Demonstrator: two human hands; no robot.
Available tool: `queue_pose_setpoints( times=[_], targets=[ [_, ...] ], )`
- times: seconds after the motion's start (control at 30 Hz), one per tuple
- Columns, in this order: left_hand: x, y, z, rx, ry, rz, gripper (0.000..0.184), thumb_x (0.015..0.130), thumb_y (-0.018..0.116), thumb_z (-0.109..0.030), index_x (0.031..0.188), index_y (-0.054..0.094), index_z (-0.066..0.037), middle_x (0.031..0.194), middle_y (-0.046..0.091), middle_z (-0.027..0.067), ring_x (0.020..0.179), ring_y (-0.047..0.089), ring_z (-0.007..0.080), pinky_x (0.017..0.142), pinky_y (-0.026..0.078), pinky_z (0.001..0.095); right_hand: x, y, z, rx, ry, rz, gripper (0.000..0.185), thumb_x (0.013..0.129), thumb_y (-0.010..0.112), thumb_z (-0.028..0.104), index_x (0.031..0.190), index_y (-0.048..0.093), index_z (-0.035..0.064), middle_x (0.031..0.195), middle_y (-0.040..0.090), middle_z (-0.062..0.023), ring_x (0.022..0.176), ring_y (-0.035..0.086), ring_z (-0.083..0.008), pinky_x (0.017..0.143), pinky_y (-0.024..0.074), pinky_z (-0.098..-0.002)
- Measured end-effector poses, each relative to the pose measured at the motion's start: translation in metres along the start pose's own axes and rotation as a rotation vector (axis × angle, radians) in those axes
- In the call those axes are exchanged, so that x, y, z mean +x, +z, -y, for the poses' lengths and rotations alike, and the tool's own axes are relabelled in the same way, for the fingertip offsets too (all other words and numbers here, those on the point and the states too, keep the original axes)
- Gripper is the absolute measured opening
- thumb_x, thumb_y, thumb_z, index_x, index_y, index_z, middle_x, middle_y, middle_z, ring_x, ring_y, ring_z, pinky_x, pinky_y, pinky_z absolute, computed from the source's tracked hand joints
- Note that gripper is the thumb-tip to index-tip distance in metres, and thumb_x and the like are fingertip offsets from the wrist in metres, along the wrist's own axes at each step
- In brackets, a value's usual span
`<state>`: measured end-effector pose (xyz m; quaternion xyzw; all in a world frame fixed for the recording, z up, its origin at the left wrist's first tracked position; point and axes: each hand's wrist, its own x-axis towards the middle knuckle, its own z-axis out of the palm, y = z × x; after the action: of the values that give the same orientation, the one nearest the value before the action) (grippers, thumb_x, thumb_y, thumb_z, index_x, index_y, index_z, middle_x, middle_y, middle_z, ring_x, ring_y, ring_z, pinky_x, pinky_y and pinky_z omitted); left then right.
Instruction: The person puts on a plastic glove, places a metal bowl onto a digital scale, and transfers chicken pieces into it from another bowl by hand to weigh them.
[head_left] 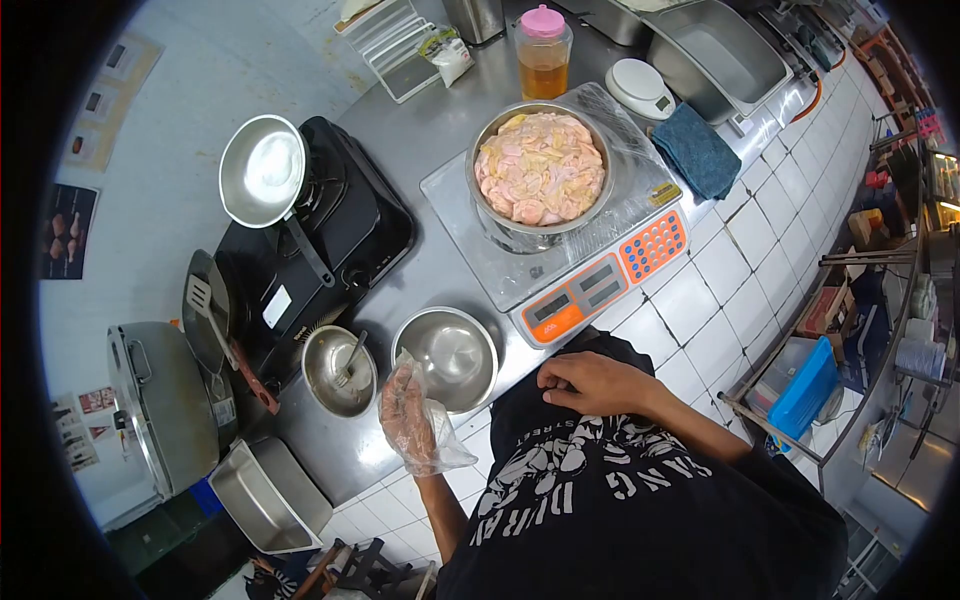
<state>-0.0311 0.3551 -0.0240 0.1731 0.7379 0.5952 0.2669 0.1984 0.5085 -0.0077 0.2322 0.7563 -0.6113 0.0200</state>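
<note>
My left hand point(406, 412), in a loose clear plastic glove, is beside the empty steel bowl point(446, 350) near the counter's front edge. Its fingers look stretched out, with nothing visible in them. Bare and loosely curled, my right hand point(577, 383) rests close to the black shirt, below the scale, with nothing seen in it. A steel bowl heaped with pale pink raw meat point(540, 168) stands on the plastic-wrapped platform of the orange-fronted scale point(605, 283). Left of my gloved hand, a smaller bowl point(340, 385) holds a fork and some residue.
At the left, a saucepan point(262, 172) sits on a black gas stove point(350, 230), with a frying pan and spatula point(207, 305) beside it. Behind the scale are a pink-lidded jar point(544, 60), a small white scale point(640, 86) and a blue cloth point(697, 150).
</note>
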Motion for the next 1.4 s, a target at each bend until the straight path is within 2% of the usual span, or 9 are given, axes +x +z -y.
queue_pose_setpoints(
  times=[0.5, 0.57, 0.8, 0.9, 1.0, 1.1, 1.4],
  targets=[
    [0.003, 0.01, 0.0, 0.075, 0.009, 0.039, 0.022, 0.087, 0.057, -0.002, 0.108, 0.062, 0.0, 0.108, 0.062, 0.01, 0.101, 0.058, 0.017, 0.091, 0.044, 0.0285, -0.004, -0.003, 0.002, 0.029, 0.052, -0.056, 0.021, 0.084, 0.061, 0.018, 0.092, 0.057, -0.0009, 0.08, 0.063, -0.0132, 0.074, 0.061, -0.0263, 0.069, 0.0467, -0.0364],
    [0.003, 0.009, 0.0, 0.075, -0.01, 0.034, 0.022, 0.087, 0.058, -0.002, 0.108, 0.062, 0.001, 0.108, 0.062, 0.0101, 0.102, 0.058, 0.0171, 0.091, 0.044, 0.0287, -0.003, -0.004, 0.002, 0.014, 0.065, -0.029, 0.019, 0.084, 0.061, 0.016, 0.092, 0.056, -0.0004, 0.084, 0.062, -0.0114, 0.078, 0.062, -0.024, 0.07, 0.0488, -0.034],
    [0.002, 0.01, 0.001, 0.044, 0.015, 0.022, 0.02, 0.087, 0.06, -0.006, 0.105, 0.063, 0.0, 0.106, 0.062, 0.0098, 0.1, 0.058, 0.0169, 0.089, 0.044, 0.0289, -0.002, -0.004, 0.001, 0.008, 0.041, -0.027, 0.018, 0.084, 0.062, 0.015, 0.091, 0.055, 0.0, 0.085, 0.061, -0.0101, 0.079, 0.062, -0.0228, 0.071, 0.0496, -0.0329],
    [0.003, 0.007, 0.005, 0.081, 0.014, 0.03, 0.02, 0.087, 0.06, -0.007, 0.106, 0.063, -0.001, 0.105, 0.062, 0.0095, 0.098, 0.057, 0.0165, 0.088, 0.044, 0.0287, -0.002, -0.004, 0.001, 0.019, 0.026, -0.047, 0.021, 0.084, 0.061, 0.018, 0.093, 0.057, -0.0012, 0.082, 0.063, -0.0136, 0.076, 0.063, -0.0259, 0.07, 0.0478, -0.0355],
    [0.002, 0.008, 0.004, 0.086, 0.012, 0.038, 0.02, 0.087, 0.059, -0.006, 0.106, 0.063, -0.001, 0.104, 0.062, 0.0091, 0.097, 0.057, 0.0161, 0.087, 0.044, 0.0285, -0.003, -0.004, 0.001, 0.018, 0.017, -0.062, 0.021, 0.084, 0.061, 0.018, 0.092, 0.057, -0.0012, 0.081, 0.063, -0.0135, 0.076, 0.063, -0.0261, 0.07, 0.0478, -0.0355],
    [0.003, 0.01, 0.002, 0.094, 0.015, 0.04, 0.02, 0.087, 0.058, -0.006, 0.106, 0.063, -0.001, 0.105, 0.062, 0.0091, 0.097, 0.057, 0.0159, 0.088, 0.043, 0.0282, -0.002, -0.006, 0.002, -0.01, 0.055, -0.026, 0.019, 0.083, 0.062, 0.016, 0.092, 0.055, 0.0004, 0.087, 0.062, -0.0103, 0.08, 0.063, -0.0234, 0.071, 0.0497, -0.0332],
    [0.005, 0.011, 0.0, 0.108, -0.012, 0.049, 0.021, 0.087, 0.059, -0.008, 0.106, 0.063, -0.001, 0.106, 0.062, 0.0094, 0.099, 0.056, 0.0166, 0.089, 0.043, 0.0283, -0.002, -0.007, 0.0, 0.017, 0.066, -0.037, 0.019, 0.084, 0.062, 0.017, 0.092, 0.056, 0.0011, 0.084, 0.062, -0.0106, 0.079, 0.063, -0.0224, 0.07, 0.0497, -0.0331]
  ],
)
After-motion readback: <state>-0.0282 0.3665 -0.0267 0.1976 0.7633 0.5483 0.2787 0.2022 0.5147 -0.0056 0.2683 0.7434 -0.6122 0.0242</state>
